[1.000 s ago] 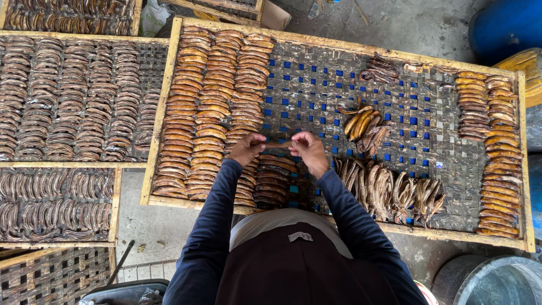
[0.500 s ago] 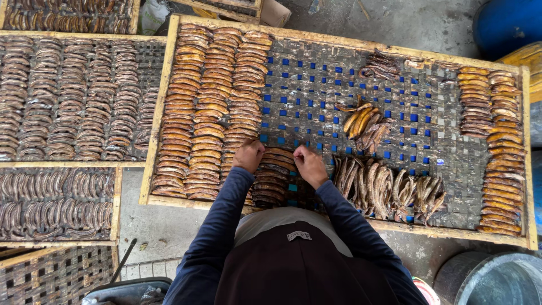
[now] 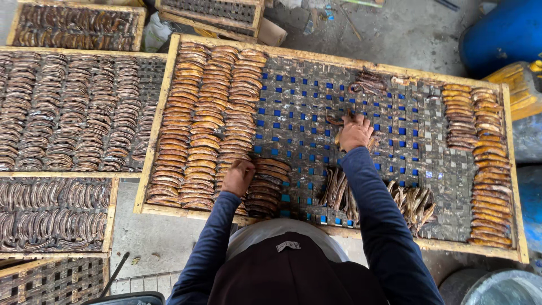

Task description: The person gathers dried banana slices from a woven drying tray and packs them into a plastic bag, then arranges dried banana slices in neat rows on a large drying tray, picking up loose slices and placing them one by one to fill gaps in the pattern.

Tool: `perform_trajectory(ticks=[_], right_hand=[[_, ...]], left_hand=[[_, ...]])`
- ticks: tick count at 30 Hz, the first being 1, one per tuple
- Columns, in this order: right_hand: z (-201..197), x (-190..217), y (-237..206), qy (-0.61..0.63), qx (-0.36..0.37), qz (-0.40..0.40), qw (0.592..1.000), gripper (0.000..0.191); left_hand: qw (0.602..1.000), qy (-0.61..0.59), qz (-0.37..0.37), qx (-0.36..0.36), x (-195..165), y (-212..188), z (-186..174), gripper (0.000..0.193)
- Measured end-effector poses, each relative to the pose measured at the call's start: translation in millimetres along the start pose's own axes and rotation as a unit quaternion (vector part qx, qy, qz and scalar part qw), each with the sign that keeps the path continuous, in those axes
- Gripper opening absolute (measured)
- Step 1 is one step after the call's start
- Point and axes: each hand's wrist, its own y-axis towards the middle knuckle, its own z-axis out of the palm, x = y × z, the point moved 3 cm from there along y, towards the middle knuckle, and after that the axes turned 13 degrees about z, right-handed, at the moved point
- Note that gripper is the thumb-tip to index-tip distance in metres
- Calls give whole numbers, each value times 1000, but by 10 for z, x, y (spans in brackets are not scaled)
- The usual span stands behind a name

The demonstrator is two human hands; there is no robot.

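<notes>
The left hand (image 3: pixel 238 176) is seen resting on the short row of dried banana slices (image 3: pixel 270 183) near the front edge of the big wooden drying tray (image 3: pixel 339 59). Its fingers are curled down onto the top slices of that row; whether anything is actually pinched cannot be told from here. The row is laid in overlapping layers just to the right of the three long orange-brown columns (image 3: pixel 206 121) that fill the tray's left part.

Further out, the right hand (image 3: pixel 355 133) is stretched to the middle of the tray, laid over a small loose heap of slices (image 3: pixel 341 135). The fingers are bent and gathered onto the heap, touching it, but the grip itself is hidden under the hand. The woven mesh of the tray, grey with blue squares showing through, is left bare around that hand.

Between the right arm and the front rail, a fanned bundle of paler strips (image 3: pixel 339 189) is spread, with more of the same (image 3: pixel 415 203) on the arm's other side. A small dark cluster (image 3: pixel 367 85) is set near the far rail, and two more stacked columns (image 3: pixel 485 164) are lined along the right edge.

To the left, further trays (image 3: pixel 73 110) packed with darker slices are laid on the concrete floor (image 3: pixel 395 28). A blue drum (image 3: pixel 505 34) is seen at the top right.
</notes>
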Motion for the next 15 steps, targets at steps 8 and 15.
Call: perform_trajectory(ticks=[8,15], right_hand=[[27,250,202,-63,38,-37,997,23],[-56,579,-26,374,409,-110,825,15]], left_hand=[[999,-11,-49,-18,-59,-147,-168,15],[992,-102,-47,-51,-286,127,-193,24]])
